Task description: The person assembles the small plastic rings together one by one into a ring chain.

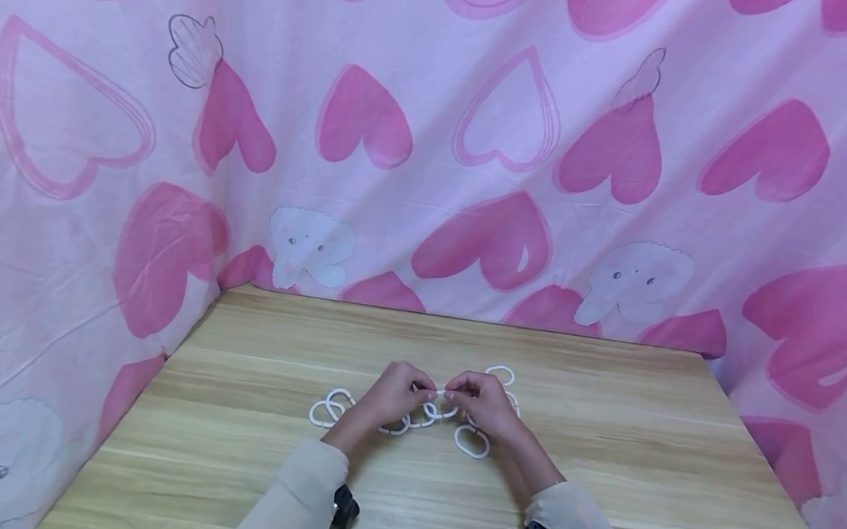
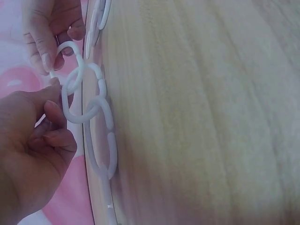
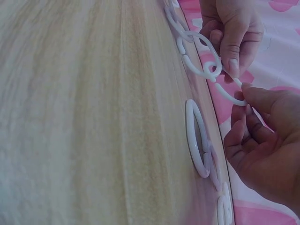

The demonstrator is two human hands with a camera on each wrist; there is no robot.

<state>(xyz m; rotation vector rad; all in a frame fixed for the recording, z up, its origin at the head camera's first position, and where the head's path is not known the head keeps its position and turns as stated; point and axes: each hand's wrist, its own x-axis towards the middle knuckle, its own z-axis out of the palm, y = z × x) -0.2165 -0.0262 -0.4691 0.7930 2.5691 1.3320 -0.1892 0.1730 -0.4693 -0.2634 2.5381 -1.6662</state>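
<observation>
Both hands meet over the table around one white ring link (image 1: 442,413). The left hand (image 1: 399,393) pinches it from the left, the right hand (image 1: 482,401) from the right, thumbs and forefingers close together. In the left wrist view the left hand (image 2: 35,145) is near, and joined white links (image 2: 101,105) hang from the held one down to the table. The right wrist view has the right hand (image 3: 269,136) pinching the curved end of a link (image 3: 229,97), with the left hand (image 3: 236,35) gripping beside it.
More white links (image 1: 322,414) lie left of the left forearm. A separate-looking link (image 1: 472,442) rests below the right hand, and others (image 1: 501,375) lie behind it. Pink heart-print cloth (image 1: 365,116) stands behind the wooden table (image 1: 256,369).
</observation>
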